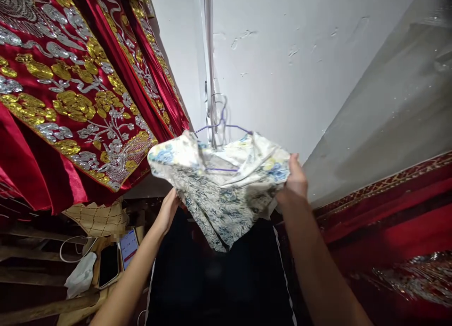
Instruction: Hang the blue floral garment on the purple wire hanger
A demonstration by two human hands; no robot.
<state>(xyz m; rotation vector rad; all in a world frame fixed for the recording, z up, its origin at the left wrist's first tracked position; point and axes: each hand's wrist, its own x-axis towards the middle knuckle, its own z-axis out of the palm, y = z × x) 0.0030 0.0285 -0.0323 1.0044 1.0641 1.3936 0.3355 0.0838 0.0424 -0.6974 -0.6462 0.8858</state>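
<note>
A white garment with blue and yellow flowers (226,199) hangs on a thin purple hanger (223,123), in the middle of the view. The hanger's hook points up beside a metal rail (208,48) on the wall. My left hand (170,206) grips the garment's lower left side, its fingertips partly hidden by the cloth. At the right shoulder or sleeve, my right hand (295,178) is closed on the cloth, the thumb side up. The garment's lower part tapers to a point between my arms.
Red drapes with gold and silver embroidery (74,105) hang at the left. Below them, a wooden surface (102,298) holds a dark phone (108,266), a lit phone (128,248) and a white tissue (80,275). Red embroidered cloth (399,232) lies at the right.
</note>
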